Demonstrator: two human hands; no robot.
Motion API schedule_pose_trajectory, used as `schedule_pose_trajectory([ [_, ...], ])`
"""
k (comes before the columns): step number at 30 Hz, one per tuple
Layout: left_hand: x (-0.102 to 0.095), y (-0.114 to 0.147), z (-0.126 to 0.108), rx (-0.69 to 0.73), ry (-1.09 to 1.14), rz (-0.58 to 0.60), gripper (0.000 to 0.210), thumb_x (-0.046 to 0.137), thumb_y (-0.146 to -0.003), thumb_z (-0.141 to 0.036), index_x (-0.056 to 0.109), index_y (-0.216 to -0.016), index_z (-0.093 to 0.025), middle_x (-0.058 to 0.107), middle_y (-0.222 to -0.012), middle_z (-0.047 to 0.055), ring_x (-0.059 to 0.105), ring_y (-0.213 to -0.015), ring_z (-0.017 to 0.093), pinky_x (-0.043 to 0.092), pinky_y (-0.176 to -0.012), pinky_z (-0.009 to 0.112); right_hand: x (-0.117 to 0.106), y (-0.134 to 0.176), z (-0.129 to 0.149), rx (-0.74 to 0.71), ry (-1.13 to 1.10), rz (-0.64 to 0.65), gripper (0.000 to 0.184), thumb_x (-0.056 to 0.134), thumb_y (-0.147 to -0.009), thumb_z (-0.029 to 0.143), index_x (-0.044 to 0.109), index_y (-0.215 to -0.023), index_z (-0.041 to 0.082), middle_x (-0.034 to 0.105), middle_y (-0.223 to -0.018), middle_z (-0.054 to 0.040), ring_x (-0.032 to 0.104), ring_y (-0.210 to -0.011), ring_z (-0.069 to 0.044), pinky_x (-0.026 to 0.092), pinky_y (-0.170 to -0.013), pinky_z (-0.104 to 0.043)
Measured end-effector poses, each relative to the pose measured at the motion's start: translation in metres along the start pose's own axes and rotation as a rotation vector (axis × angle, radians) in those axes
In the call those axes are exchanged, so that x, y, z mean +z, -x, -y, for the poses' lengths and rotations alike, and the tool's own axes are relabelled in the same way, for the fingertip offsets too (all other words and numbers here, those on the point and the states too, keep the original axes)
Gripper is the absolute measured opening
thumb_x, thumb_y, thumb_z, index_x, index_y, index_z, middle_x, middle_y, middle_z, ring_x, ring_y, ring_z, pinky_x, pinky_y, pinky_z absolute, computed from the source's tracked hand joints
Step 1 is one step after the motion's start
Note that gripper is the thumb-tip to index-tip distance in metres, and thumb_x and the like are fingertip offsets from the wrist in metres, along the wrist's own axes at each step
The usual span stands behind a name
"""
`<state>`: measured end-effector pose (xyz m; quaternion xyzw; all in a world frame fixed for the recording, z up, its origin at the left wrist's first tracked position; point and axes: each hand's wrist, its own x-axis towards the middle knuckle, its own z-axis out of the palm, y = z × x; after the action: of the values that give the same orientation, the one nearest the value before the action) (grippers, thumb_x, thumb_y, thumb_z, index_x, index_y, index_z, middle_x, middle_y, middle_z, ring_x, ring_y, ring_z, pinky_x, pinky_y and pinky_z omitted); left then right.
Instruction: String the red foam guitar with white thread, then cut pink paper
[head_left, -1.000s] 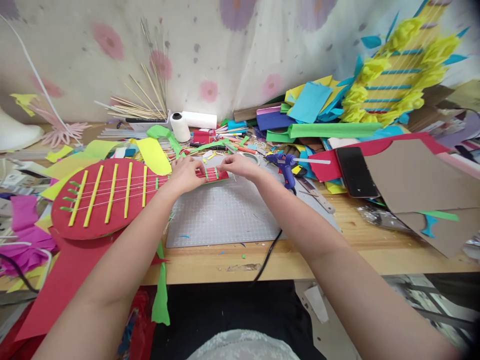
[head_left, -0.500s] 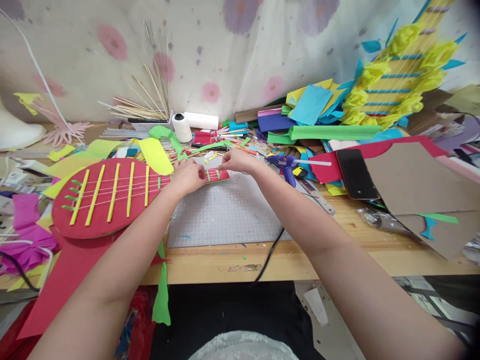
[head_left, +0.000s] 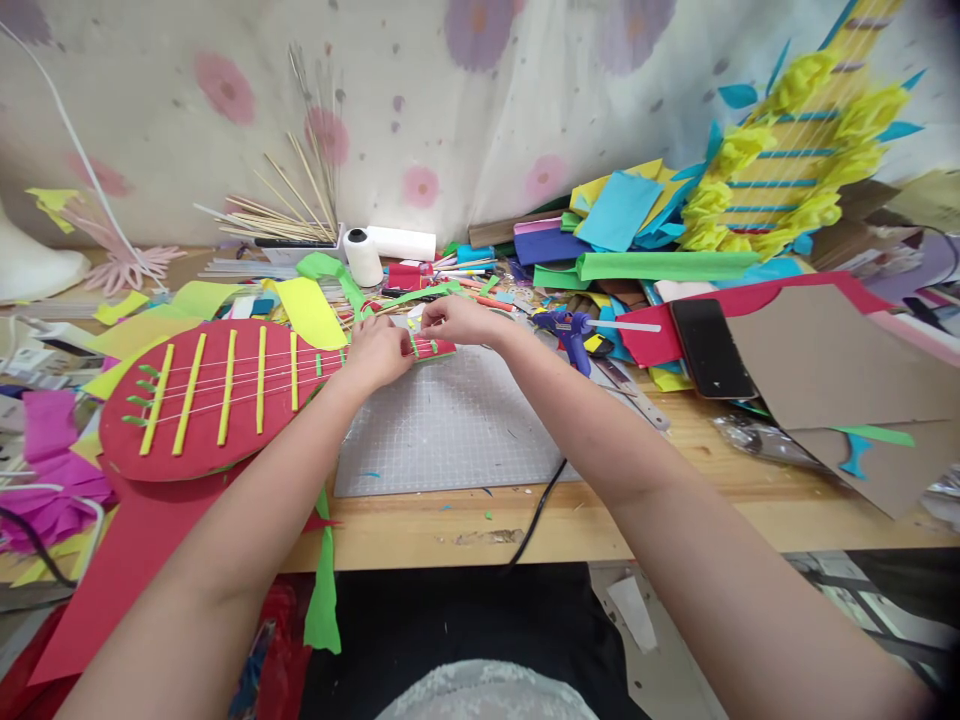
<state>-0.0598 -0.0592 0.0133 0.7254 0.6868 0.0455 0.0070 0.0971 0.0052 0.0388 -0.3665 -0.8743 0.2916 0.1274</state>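
Note:
A red paper guitar [head_left: 202, 435] lies on the left, with yellow strips and green pieces across it and thin white strings along its length. My left hand [head_left: 377, 352] is closed over the guitar's neck, fingers curled and pressing near the strings. Just above the neck's right end, my right hand [head_left: 463, 320] has its thumb and finger pinched together. Whatever is in that pinch, possibly a string, is too small to make out. Under the neck is a grey cutting mat [head_left: 450, 430].
A purple glue gun [head_left: 571, 335] with a white stick lies right of the mat, near a black phone [head_left: 712, 348]. Behind are a white thread spool [head_left: 363, 257], skewers [head_left: 277, 215] and coloured paper [head_left: 622, 210]. A yellow paper guitar [head_left: 787, 170] leans at back right.
My right hand has moved slightly left along the neck, closer to my left hand. The red guitar has shifted a little to the left.

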Motion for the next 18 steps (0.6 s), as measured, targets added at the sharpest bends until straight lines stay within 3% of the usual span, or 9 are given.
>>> schedule_pose_trajectory([
  [6, -0.001, -0.005, 0.004, -0.008, -0.005, 0.060, 0.023, 0.055, -0.077, -0.035, 0.071, -0.085, -0.020, 0.064, -0.099, 0.012, 0.053, -0.107, 0.034, 0.039, -0.091, 0.045, 0.015, -0.012, -0.014, -0.184, -0.088, -0.035, 0.010, 0.057, -0.075, 0.022, 0.064, -0.072, 0.015, 0.061, -0.079, -0.0032, 0.052, -0.079, -0.014, 0.038, -0.074, -0.027],
  [13, 0.001, -0.006, 0.003, -0.020, -0.017, 0.066, 0.035, 0.045, -0.081, -0.040, 0.072, -0.077, -0.018, 0.065, -0.097, 0.013, 0.053, -0.107, 0.034, 0.038, -0.094, 0.046, 0.022, -0.011, -0.020, -0.197, -0.268, 0.020, 0.014, 0.055, -0.074, 0.027, 0.061, -0.070, 0.015, 0.059, -0.074, -0.0015, 0.052, -0.077, -0.015, 0.040, -0.076, -0.029],
  [18, 0.002, -0.007, 0.000, -0.080, 0.027, 0.079, 0.046, 0.048, -0.075, -0.057, 0.073, -0.078, -0.019, 0.064, -0.103, 0.013, 0.049, -0.113, 0.036, 0.034, -0.099, 0.046, 0.022, -0.011, -0.018, -0.149, -0.272, 0.027, 0.016, 0.056, -0.074, 0.029, 0.061, -0.069, 0.014, 0.058, -0.071, -0.0012, 0.050, -0.072, -0.014, 0.039, -0.072, -0.028],
])
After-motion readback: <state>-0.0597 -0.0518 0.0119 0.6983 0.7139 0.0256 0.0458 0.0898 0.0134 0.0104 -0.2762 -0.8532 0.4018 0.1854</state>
